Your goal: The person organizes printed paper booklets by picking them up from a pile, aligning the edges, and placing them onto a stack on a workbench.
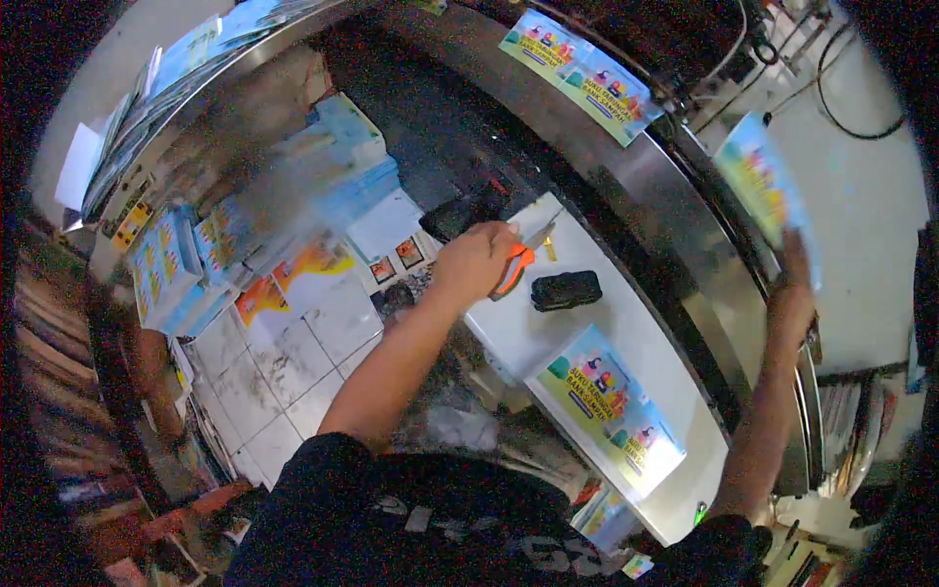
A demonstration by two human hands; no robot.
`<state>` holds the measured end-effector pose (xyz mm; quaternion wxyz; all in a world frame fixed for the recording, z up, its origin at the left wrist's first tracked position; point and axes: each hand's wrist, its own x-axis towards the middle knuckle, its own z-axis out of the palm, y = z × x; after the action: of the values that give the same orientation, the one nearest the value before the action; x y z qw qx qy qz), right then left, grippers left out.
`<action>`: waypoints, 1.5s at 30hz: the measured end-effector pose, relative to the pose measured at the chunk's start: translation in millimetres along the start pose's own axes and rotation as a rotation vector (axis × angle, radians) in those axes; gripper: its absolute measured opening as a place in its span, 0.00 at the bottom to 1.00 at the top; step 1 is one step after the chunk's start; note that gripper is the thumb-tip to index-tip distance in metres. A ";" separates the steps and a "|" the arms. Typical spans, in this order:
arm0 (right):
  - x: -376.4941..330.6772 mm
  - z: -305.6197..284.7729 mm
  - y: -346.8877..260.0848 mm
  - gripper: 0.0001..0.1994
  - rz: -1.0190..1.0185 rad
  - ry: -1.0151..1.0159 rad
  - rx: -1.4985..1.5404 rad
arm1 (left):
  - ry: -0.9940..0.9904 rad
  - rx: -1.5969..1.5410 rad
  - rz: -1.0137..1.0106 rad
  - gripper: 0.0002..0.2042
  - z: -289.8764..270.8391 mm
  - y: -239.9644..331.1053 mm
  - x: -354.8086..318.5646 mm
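Observation:
My left hand (477, 262) is closed around orange-handled scissors (511, 271) above the far end of a white tabletop (533, 338). Their grey blade points away from me, beside a small yellow strip (550, 249). At the far right, my right hand (794, 284) has hold of the near edge of a printed colour sheet (758, 171), which is blurred. Between my arms, a black oblong object (565, 291) sits on the white top. Nearer to me lies a printed sheet (606, 411) with yellow and blue artwork, two designs side by side.
Beyond the white top runs a curved metal ledge (714, 210) carrying another printed sheet (582, 73). Stacks of blue printed booklets (171, 264) stand on the tiled floor (284, 362) to the left. More sheets (201, 49) are piled at upper left. Cables (851, 98) hang at upper right.

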<state>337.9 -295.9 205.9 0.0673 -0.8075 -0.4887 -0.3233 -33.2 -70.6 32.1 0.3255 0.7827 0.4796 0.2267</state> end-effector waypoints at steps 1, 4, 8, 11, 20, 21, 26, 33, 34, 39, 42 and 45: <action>-12.6 21.9 -4.9 0.24 -0.066 -0.133 -0.114 | -0.035 0.012 -0.014 0.25 -2.3 1.7 -0.5; -54.4 62.4 -14.6 0.24 -0.280 -0.061 -0.085 | -0.042 -0.008 0.007 0.25 -4.2 1.7 0.6; -90.0 29.9 -34.8 0.21 -0.080 -0.172 0.163 | 0.009 -0.012 0.062 0.27 2.5 -0.9 -0.9; -124.7 -37.6 -81.3 0.23 0.043 -0.623 0.323 | 0.044 -0.030 0.062 0.28 4.1 -2.0 -0.7; -215.9 -78.7 -145.8 0.46 0.021 -0.977 0.402 | 0.083 0.030 0.131 0.27 6.0 -3.8 -0.9; -215.7 -78.5 -146.1 0.46 -0.037 -0.964 0.429 | 0.081 0.033 0.137 0.27 5.4 -4.0 -1.0; -227.4 -85.1 -156.2 0.47 -0.243 -1.029 0.285 | 0.053 0.033 0.082 0.28 4.3 -3.5 -0.7; -255.6 -71.2 -158.9 0.47 -0.086 -0.942 0.399 | 0.038 0.016 0.070 0.27 15.5 1.9 7.2; -253.0 -71.4 -157.9 0.47 -0.102 -0.896 0.382 | 0.036 0.019 0.070 0.27 17.9 3.8 8.3; -216.8 -86.7 -144.2 0.44 0.048 -1.052 0.525 | 0.072 0.046 0.108 0.27 12.7 1.6 5.5; -198.9 -95.6 -130.9 0.38 0.217 -1.230 0.666 | 0.052 0.056 0.098 0.27 7.3 1.2 4.4; -199.6 -98.3 -127.7 0.38 0.147 -1.223 0.711 | 0.020 0.084 0.062 0.27 3.2 2.1 2.7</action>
<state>124.2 -420.9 139.0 0.0620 -0.8041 -0.4591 0.3725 -28.6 -69.8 31.6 0.2803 0.8079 0.4673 0.2243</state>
